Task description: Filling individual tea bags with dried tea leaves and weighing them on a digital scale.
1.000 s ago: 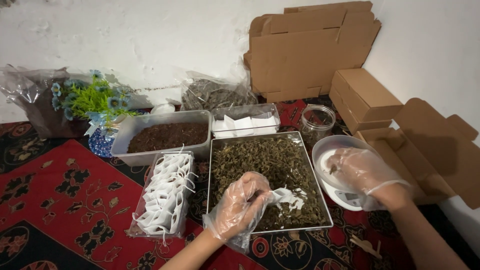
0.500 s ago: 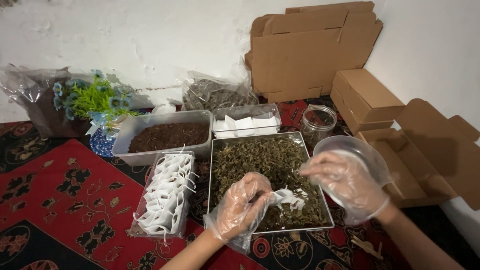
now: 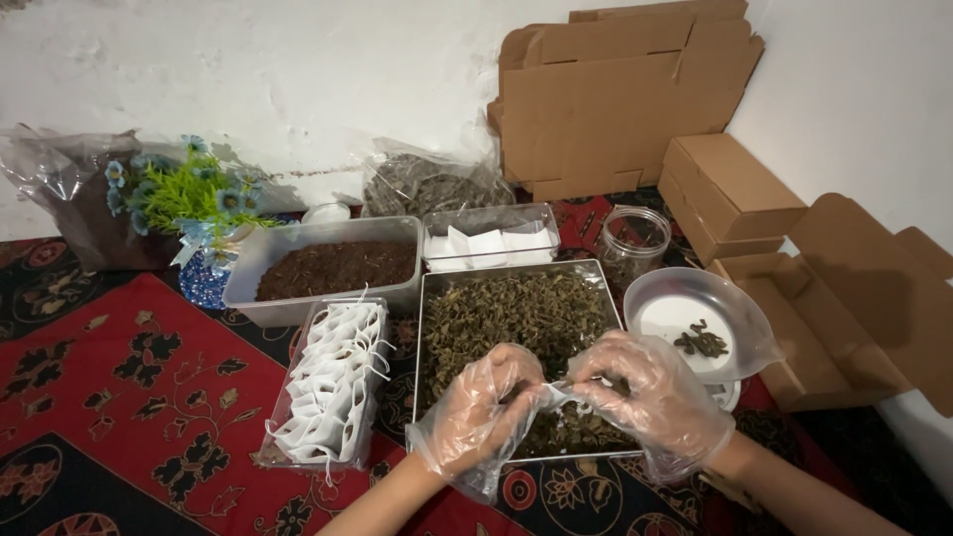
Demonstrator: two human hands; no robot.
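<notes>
Where the gloved fingertips (image 3: 552,389) meet: one small white filter bag (image 3: 556,393), pinched at its upper edge between left hand (image 3: 483,412) and right hand (image 3: 647,402), both closed on it, over the near part of the metal tray (image 3: 427,288). Whether its mouth is open cannot be told.

Handling, as judged: very light, limp, thin paper or mesh; likely to tear or crumple under a hard pull. Best held by the rim with fingertips only; loose plastic gloves may slip on it.

Tray contents: dried green-brown leaves (image 3: 516,313), loose, brittle-looking.

Right of tray: clear bowl (image 3: 740,323) on a scale, with a few leaves in it.

Left of tray: clear container of white drawstring bags (image 3: 333,382).

Behind: tub of dark brown crumbs (image 3: 333,268), box of white sheets (image 3: 486,246), empty jar (image 3: 630,238), cardboard boxes (image 3: 730,189).
</notes>
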